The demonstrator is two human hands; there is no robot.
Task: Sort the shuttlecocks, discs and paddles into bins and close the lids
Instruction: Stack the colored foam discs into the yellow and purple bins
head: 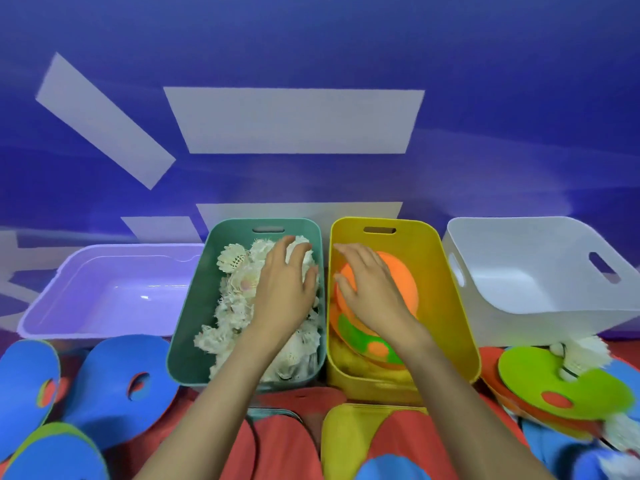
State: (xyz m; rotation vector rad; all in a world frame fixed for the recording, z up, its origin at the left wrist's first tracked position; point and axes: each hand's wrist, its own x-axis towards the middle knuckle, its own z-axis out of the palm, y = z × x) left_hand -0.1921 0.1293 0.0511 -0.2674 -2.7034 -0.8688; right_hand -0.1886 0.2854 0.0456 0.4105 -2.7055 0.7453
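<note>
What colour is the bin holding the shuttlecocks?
The rectangular plastic bin is teal green; head view.

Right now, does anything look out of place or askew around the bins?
Yes. The white bin on the right sits tilted rather than flat like the others. Just in front of it, a loose shuttlecock lies by the green paddle, outside the green bin that holds the rest.

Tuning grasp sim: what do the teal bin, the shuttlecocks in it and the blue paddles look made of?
Teal bin: likely moulded plastic, matte; rounded rim, cut handle slot. Shuttlecocks: white feather skirts with frayed edges, possibly synthetic. Blue paddles: probably foam sheet, matte and flat, with a cleanly punched hole.
</note>
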